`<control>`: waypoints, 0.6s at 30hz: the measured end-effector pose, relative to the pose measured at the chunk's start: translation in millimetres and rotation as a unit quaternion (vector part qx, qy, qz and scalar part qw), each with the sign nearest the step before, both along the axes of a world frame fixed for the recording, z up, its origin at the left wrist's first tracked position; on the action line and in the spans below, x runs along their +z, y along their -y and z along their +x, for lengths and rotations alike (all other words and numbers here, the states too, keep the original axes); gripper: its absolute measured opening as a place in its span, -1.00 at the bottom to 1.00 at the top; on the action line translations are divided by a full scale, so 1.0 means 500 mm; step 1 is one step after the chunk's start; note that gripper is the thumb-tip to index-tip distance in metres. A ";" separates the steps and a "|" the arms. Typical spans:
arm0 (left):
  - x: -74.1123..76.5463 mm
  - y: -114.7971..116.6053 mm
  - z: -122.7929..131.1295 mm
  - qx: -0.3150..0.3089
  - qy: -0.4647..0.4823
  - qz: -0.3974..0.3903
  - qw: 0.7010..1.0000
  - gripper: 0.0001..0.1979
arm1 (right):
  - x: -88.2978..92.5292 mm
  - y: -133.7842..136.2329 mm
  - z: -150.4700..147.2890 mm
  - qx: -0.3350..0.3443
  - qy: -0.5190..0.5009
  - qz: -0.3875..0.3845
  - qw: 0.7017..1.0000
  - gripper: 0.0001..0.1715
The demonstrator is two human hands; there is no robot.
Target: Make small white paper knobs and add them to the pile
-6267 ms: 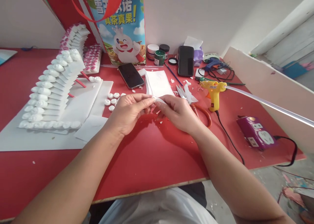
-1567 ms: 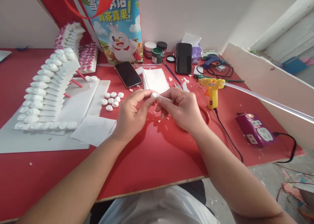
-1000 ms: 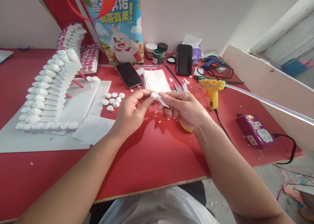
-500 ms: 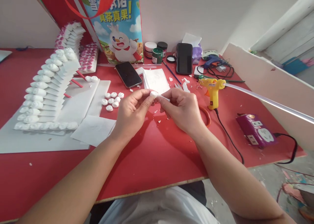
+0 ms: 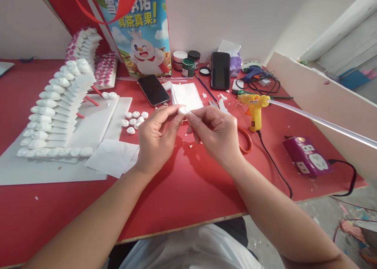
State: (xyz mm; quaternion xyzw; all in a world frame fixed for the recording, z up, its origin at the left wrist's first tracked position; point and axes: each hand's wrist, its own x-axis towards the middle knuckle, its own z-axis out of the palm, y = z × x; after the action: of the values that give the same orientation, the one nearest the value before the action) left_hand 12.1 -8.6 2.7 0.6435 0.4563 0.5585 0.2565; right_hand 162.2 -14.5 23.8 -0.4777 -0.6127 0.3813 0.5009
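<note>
A small white paper rose (image 5: pixel 183 110) is pinched between my two hands above the red table. My left hand (image 5: pixel 157 137) grips its left side with thumb and fingertips. My right hand (image 5: pixel 216 131) has its thumb and fingers closed at the rose's right edge, partly hiding it. Left of my hands lies a cluster of finished-looking white paper roses (image 5: pixel 136 121). Behind the hands is a stack of white paper squares (image 5: pixel 187 95). Orange-handled scissors (image 5: pixel 246 140) lie partly hidden by my right hand.
At left stands a stepped white model (image 5: pixel 67 112) edged with roses. A yellow glue gun (image 5: pixel 255 112) with a long glue stick stands at right, near a purple power socket (image 5: pixel 308 156). Phones (image 5: pixel 153 89), paint jars (image 5: pixel 188 67) and a bright gift bag (image 5: pixel 144 37) are at the back.
The paper strip that stuck out to the right between my fingers no longer shows; my right fingers now sit against the rose. My left hand has shifted slightly left.
</note>
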 end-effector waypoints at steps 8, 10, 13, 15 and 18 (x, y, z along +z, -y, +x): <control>-0.015 -0.007 0.003 0.038 -0.092 0.128 0.987 -0.78 | -0.011 -0.008 -0.001 0.002 -0.032 0.006 0.999 -0.75; -0.016 -0.006 0.002 0.025 -0.087 0.121 0.989 -0.77 | -0.012 -0.013 0.008 0.004 -0.026 0.007 1.000 -0.74; -0.015 -0.009 -0.008 -0.016 -0.029 0.048 0.998 -0.83 | -0.008 -0.024 0.026 0.056 -0.011 0.001 0.998 -0.72; -0.014 -0.015 -0.018 -0.048 0.014 -0.019 0.999 -0.85 | -0.005 -0.031 0.036 0.099 -0.006 -0.005 0.995 -0.68; -0.013 -0.025 -0.031 -0.095 0.031 -0.068 0.993 -0.77 | -0.002 -0.036 0.042 0.121 -0.009 -0.010 0.993 -0.61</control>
State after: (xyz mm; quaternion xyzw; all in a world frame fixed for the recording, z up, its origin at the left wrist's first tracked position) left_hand -3.4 4.1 -3.7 0.6475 0.4219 0.5185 0.3660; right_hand 183.0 3.6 22.8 -0.4015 -0.6576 0.4495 0.4520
